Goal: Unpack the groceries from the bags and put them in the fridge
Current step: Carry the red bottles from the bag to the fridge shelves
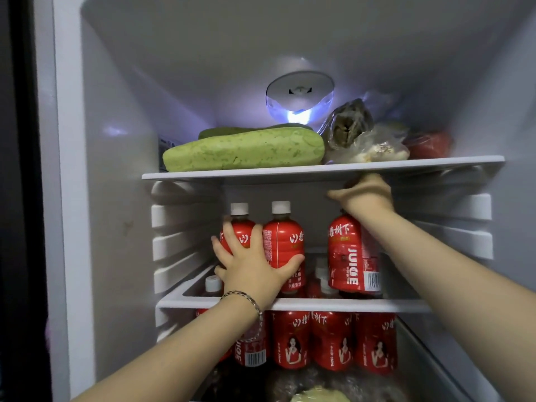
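On the fridge's middle shelf the left grip clasps two red juice bottles, likely steadying them, while the right grip holds a third bottle by its cap.

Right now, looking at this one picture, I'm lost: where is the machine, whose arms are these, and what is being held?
There is no machine here. A person wears a camera on the head, so the single picture looks into an open fridge past their own arms. The left hand, with a bracelet at the wrist, clasps two red juice bottles on the middle shelf. The right hand grips the top of a third bottle beside them, just under the top shelf. That top shelf carries a green gourd and plastic bags of food. More red bottles stand below.
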Demonstrator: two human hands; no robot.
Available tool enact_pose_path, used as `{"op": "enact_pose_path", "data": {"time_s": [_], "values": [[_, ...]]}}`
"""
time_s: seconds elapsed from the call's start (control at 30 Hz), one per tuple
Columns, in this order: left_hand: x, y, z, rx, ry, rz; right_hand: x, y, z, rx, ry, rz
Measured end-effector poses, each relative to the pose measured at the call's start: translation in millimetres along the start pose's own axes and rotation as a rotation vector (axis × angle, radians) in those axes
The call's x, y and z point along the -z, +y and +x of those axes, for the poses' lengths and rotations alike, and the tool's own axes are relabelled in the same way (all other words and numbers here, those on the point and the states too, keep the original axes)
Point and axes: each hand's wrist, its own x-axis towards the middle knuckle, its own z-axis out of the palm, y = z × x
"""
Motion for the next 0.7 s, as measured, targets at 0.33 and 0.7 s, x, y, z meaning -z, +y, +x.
{"op": "enact_pose_path", "data": {"time_s": [0.33,0.7], "values": [[0,0,15,0.054,-0.065,0.025,-32,21,-61,0.238,-0.115,-0.196],[-26,-5,89,0.166,-0.322,0.196,-80,-1,-43,0.013,-0.396,-0.502]]}}
